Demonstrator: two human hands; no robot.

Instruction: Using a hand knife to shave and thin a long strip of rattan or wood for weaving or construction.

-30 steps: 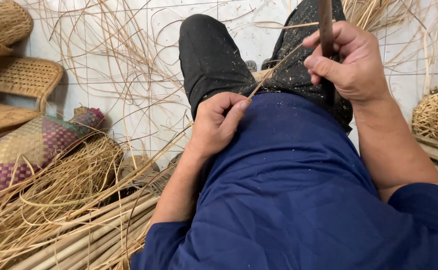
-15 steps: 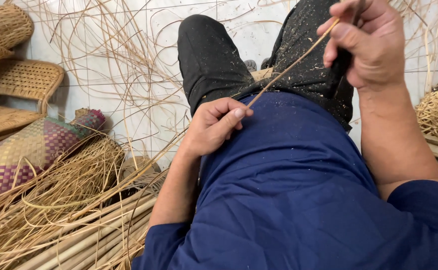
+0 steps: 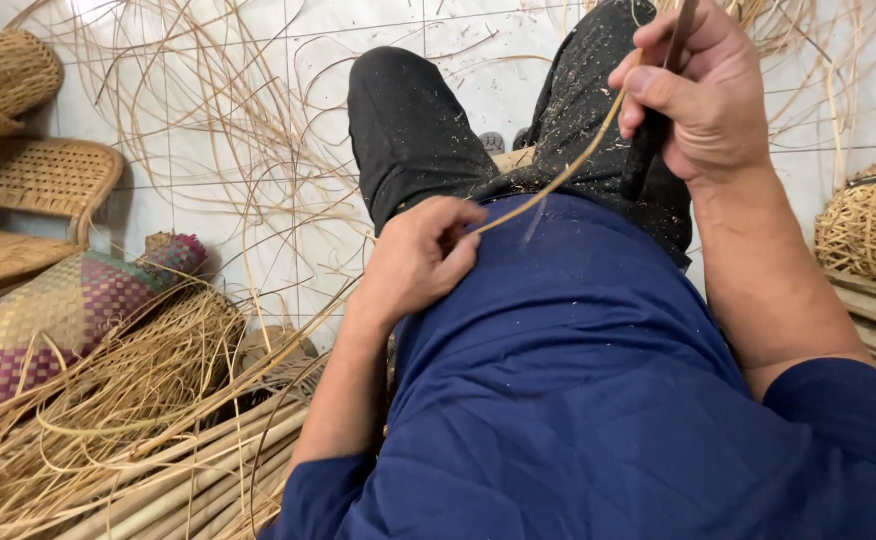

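My left hand [image 3: 420, 262] rests on my lap over the dark blue shirt, pinching the near end of a thin cane strip [image 3: 558, 178]. The strip runs up and to the right, taut, to my right hand [image 3: 703, 100]. That hand is raised over my black-trousered knee and grips a dark-handled knife [image 3: 658, 110], its thumb pressing the strip against the tool. The blade itself is hidden behind the fingers.
Loose cane strands [image 3: 208, 130] litter the white tiled floor. Woven baskets and trays [image 3: 28, 170] and a purple-and-tan woven mat [image 3: 68, 310] lie at left. A bundle of cane rods [image 3: 178, 480] is at lower left. Another woven basket [image 3: 873, 220] sits at right.
My right hand has drawn up and away to the right along the strip, then settled slightly lower. My left hand has kept its pinch on the strip at my lap.
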